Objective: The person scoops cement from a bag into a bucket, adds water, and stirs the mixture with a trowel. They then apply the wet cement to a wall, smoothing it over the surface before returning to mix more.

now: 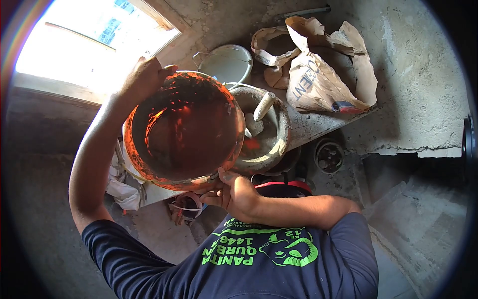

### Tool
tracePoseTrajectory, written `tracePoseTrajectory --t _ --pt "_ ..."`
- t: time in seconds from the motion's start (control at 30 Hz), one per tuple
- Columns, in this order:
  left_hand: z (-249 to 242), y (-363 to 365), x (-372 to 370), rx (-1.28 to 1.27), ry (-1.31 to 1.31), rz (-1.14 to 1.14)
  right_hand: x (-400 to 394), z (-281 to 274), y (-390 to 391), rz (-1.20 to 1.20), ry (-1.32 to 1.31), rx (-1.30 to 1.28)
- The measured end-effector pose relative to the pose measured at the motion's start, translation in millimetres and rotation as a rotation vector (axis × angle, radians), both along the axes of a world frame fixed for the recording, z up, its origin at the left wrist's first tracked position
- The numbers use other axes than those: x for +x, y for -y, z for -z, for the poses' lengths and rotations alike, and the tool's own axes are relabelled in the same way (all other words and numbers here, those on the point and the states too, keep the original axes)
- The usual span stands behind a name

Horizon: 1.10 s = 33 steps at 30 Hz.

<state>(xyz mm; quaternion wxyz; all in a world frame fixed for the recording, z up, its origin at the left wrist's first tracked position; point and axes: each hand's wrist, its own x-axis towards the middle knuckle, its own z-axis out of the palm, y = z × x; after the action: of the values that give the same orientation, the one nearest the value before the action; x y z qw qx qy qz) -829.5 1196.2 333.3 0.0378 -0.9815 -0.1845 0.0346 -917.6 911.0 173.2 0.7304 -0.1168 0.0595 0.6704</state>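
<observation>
My dark T-shirt [179, 271], printed in green, is closest to me. My right hand [236, 194] is curled against the lower edge of the orange bucket [234, 167], thumb at its rim. My left hand [145, 80] is closed on the far upper rim, so the bucket hangs between both, its mouth facing me, its inside dark with bright orange patches. Just beyond, partly covered by it, stands a mortar-crusted bucket [282, 144] with a pale handle grip [264, 106] over its mouth. Farther off are a whitish pail [226, 62], a torn paper cement sack [313, 79] and the bright window [94, 40]
</observation>
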Motion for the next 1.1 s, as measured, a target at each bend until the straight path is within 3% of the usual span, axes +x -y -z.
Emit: tracePoseTrajectory --t 0.13,0.93,1.0,1.1 --pt "-0.7 -2.1 1.3 0.077 0.007 0.064 2.2 -5.3 0.3 -0.003 0.035 -0.036" --pt "-0.8 -5.8 -4.4 0.050 -0.084 -0.121 0.8 0.7 -7.4 -0.060 0.009 -0.075" --pt "6.8 -9.0 -9.4 0.091 0.123 0.048 -0.2 2.2 -7.8 -0.053 0.012 -0.072" --pt "5.1 -6.0 -8.5 0.059 0.109 0.023 -0.9 1.8 -8.7 -0.062 0.015 -0.098"
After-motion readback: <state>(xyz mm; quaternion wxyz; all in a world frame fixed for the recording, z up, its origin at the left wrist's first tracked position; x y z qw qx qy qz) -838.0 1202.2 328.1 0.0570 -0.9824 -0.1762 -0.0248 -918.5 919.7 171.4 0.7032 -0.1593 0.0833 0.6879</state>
